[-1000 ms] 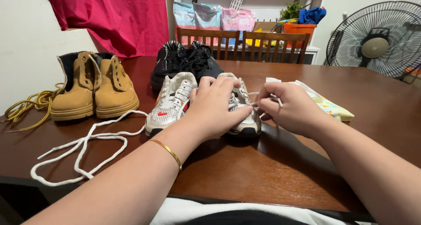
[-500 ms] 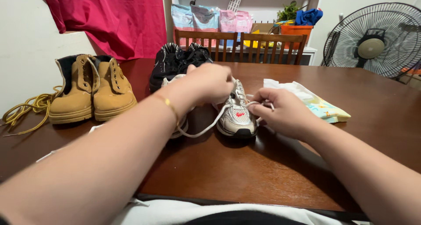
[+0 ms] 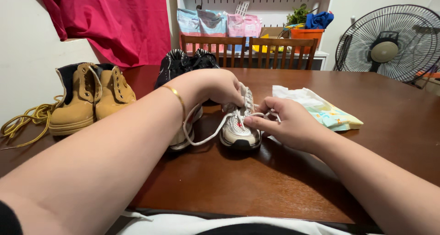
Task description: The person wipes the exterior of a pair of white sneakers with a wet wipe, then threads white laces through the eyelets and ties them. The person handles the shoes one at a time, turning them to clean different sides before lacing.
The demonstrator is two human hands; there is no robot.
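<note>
Table [image 3: 284, 180], dark brown wood, filling most of the view. Fan [image 3: 389, 45] standing past the far right corner, black grille, pale hub. Red cloth [image 3: 114, 19] hanging on the wall at far left. Two chairs [image 3: 247, 49] pushed in at the far edge, shelf of pastel packs behind.

Boots [image 3: 87, 97], tan pair, side by side at the left edge, eyelets without laces; yellow laces [image 3: 25, 120] heaped just beside them, further left. Black shoes [image 3: 183, 63] at the far middle, partly hidden by the left forearm. Pouch [image 3: 321, 109], white and pale green, lying flat right of centre, just behind the right hand.

Sneaker [image 3: 238, 125], white and silver with a small red mark, toe toward the camera, standing near the table's middle between the two hands. Second sneaker [image 3: 183, 134] just left of it, mostly covered by the left wrist.

Left hand [image 3: 217, 86] curled over the sneaker's tongue end, fingers closed, seemingly gripping the lace [image 3: 208, 134] there; exact grip hidden. Lace drooping in a white loop from that hand down to the tabletop and back up. Right hand [image 3: 288, 125] beside the sneaker's right flank, thumb and forefinger pinching the lace's other end where it leaves the eyelets, remaining fingers loosely curled. Gold bangle [image 3: 176, 97] on the left wrist.
</note>
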